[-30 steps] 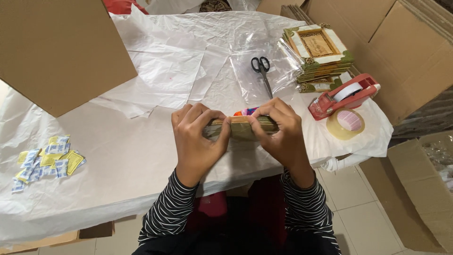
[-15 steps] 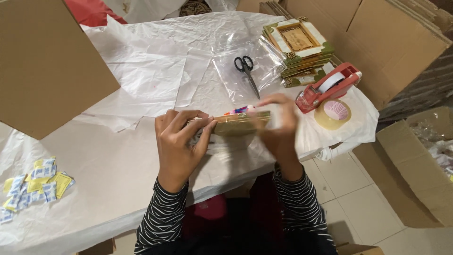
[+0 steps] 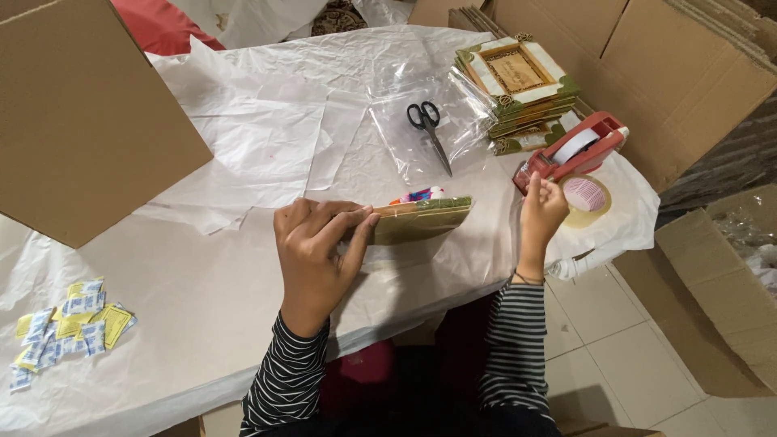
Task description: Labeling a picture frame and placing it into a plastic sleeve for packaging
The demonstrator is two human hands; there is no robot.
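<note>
Left hand (image 3: 314,252) grips the flat, olive-green bagged frame (image 3: 418,220) on edge; right hand (image 3: 541,212), fingers curled and holding nothing, touches the red tape dispenser (image 3: 571,150).

Yellow-blue sachets (image 3: 69,328), lower left
</note>
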